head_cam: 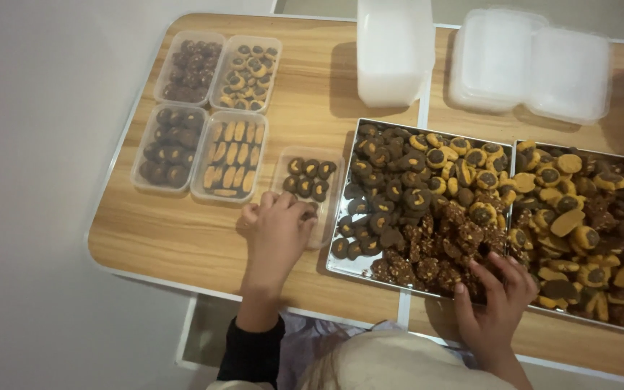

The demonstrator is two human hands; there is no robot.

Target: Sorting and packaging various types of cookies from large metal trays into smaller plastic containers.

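My left hand (277, 232) rests on the near end of a small clear plastic container (330, 189), fingers curled over its edge. The container holds several round dark-centred cookies (308, 177) at its far end. Whether the fingers hold a cookie is hidden. My right hand (496, 295) reaches into a metal tray (346, 266) piled with cookies. Its spread fingers touch the dark nut-crusted cookies (442, 249) at the tray's near edge.
Several filled clear containers (204, 115) sit at the far left of the wooden table (182, 238). A second tray of mixed cookies (586, 231) lies to the right. Stacks of empty white containers (393, 50) and lids (529, 65) stand at the back.
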